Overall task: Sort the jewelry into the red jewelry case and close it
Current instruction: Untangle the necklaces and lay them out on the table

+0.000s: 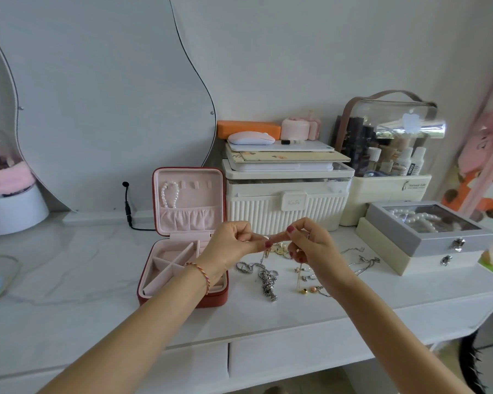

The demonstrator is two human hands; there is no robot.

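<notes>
A thin gold chain [265,255] is pinched at both ends between the curled fingers of the left hand [234,245] and right hand [308,245], held up just right of the open red jewelry case [182,237]. Silver chains [264,275] and earrings [308,290] are strewn on the white tabletop [83,265] right of the case, while a pearl bracelet [170,194] is hung inside its raised lid.

A white marble-look table [69,268] is seen carrying the open red jewelry case [182,280] at centre. Just right of it, a silver chain [265,275], earrings [308,290] and thin necklaces [362,263] are scattered. Far right, a ribbed cream box [285,206] and a grey box [427,231] stacked on a cream box [393,251] are found; far left, a glass dome [6,183].
</notes>
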